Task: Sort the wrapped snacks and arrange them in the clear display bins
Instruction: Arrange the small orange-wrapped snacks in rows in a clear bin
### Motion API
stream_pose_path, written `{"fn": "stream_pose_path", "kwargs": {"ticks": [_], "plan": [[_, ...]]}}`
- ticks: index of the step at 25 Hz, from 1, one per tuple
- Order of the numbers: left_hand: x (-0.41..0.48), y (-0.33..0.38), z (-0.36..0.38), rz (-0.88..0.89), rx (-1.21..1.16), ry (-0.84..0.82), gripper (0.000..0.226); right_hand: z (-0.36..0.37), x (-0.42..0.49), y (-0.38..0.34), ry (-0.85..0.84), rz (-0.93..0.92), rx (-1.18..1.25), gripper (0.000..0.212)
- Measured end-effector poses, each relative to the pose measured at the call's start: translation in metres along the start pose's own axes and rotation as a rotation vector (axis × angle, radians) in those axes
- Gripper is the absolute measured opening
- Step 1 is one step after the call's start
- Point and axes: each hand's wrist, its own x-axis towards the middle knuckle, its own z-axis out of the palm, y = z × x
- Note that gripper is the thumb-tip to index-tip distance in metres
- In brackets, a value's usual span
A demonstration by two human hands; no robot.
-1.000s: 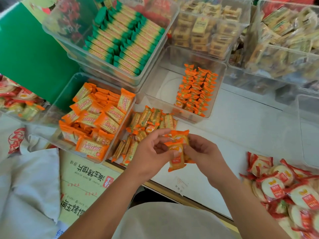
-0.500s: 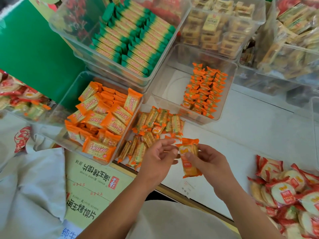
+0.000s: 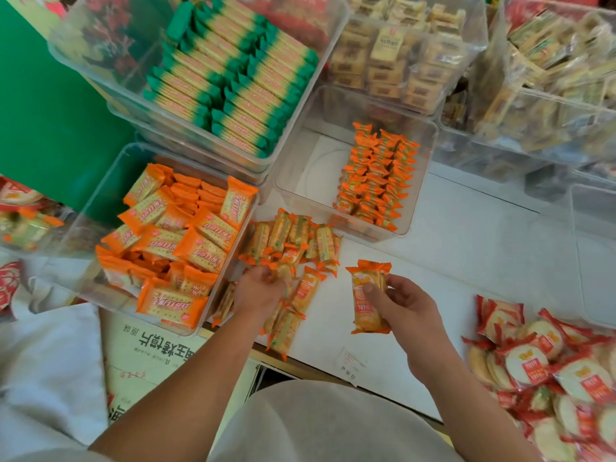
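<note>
Head view: my right hand is pinching an orange pack; my left hand is resting on the pile, and I cannot tell whether it is gripping anything.

The display bins are showing clear, glossy plastic, and the wrapped snacks are gleaming in shiny film. The worktop is looking matt and smooth; the printed box is looking like dull cardboard.
</note>
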Motion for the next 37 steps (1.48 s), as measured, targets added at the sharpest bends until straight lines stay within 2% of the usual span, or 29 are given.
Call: {"fn": "stream_pose_path", "kwargs": {"ticks": [1, 3, 6, 10, 14, 17, 21, 23, 26, 28, 31, 35, 37], "plan": [[-0.014, 0.007, -0.003, 0.004, -0.122, -0.089, 0.014, -0.002, 0.001, 0.0, 0.002, 0.003, 0.0, 0.026], [-0.046, 0.021, -0.009, 0.065, -0.288, -0.253, 0.031, -0.004, 0.001, -0.003, 0.002, 0.005, 0.007, 0.024], [-0.092, 0.038, -0.017, 0.229, -0.327, -0.424, 0.046, -0.008, 0.0, -0.005, 0.003, 0.0, 0.012, 0.024], [-0.122, 0.054, -0.017, 0.256, -0.418, -0.322, 0.024, -0.011, -0.005, -0.01, -0.031, -0.036, 0.005, 0.026], [-0.132, 0.065, -0.016, 0.241, -0.482, -0.356, 0.046, -0.013, -0.011, -0.012, -0.061, -0.075, 0.018, 0.027], [-0.143, 0.069, -0.003, 0.275, -0.435, -0.371, 0.038, -0.008, -0.015, -0.009, -0.086, -0.113, -0.001, 0.026], [-0.154, 0.077, 0.019, 0.387, -0.264, -0.251, 0.018, 0.0, -0.024, -0.012, -0.113, -0.191, -0.064, 0.022], [-0.156, 0.085, 0.022, 0.447, -0.235, -0.293, 0.017, 0.004, -0.027, -0.019, -0.139, -0.224, -0.05, 0.029], [-0.148, 0.094, 0.021, 0.43, -0.29, -0.381, 0.022, 0.009, -0.024, -0.031, -0.151, -0.26, -0.032, 0.037], [-0.139, 0.1, 0.019, 0.425, -0.325, -0.407, 0.03, 0.009, -0.017, -0.033, -0.152, -0.263, -0.021, 0.039], [-0.125, 0.11, 0.02, 0.454, -0.319, -0.43, 0.03, 0.013, -0.008, -0.042, -0.194, -0.251, -0.008, 0.047], [-0.095, 0.135, 0.022, 0.416, -0.434, -0.507, 0.032, 0.023, 0.018, -0.058, -0.278, -0.187, 0.031, 0.031], [-0.069, 0.153, 0.023, 0.435, -0.441, -0.49, 0.036, 0.025, 0.046, -0.069, -0.28, -0.191, 0.026, 0.037]]}}
